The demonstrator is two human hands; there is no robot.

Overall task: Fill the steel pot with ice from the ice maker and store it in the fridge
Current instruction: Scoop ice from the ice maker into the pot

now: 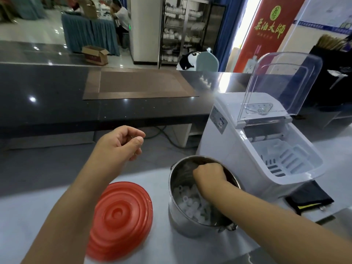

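Right hand [208,173] was down inside the steel pot [182,225], knuckles up, fingers curled over and hidden below the rim, so whether it gripped anything could not be told. Under it, a heap of small hollow ice [192,204] pieces lay across the pot's bottom. The pot stood upright on the pale bench [28,206], just in front of the white ice maker [228,149]. The machine's clear lid [282,82] was tipped up and back, and its white slotted basket [285,159] was in plain sight. Left hand [122,141] hovered above the bench, well clear of the pot, fingers loosely curled with the thumb against the forefinger, holding nothing that could be made out. A ridged red lid [122,218] lay flat just left of the pot. A folded black cloth [308,201] sat to the pot's right, by the machine's foot.
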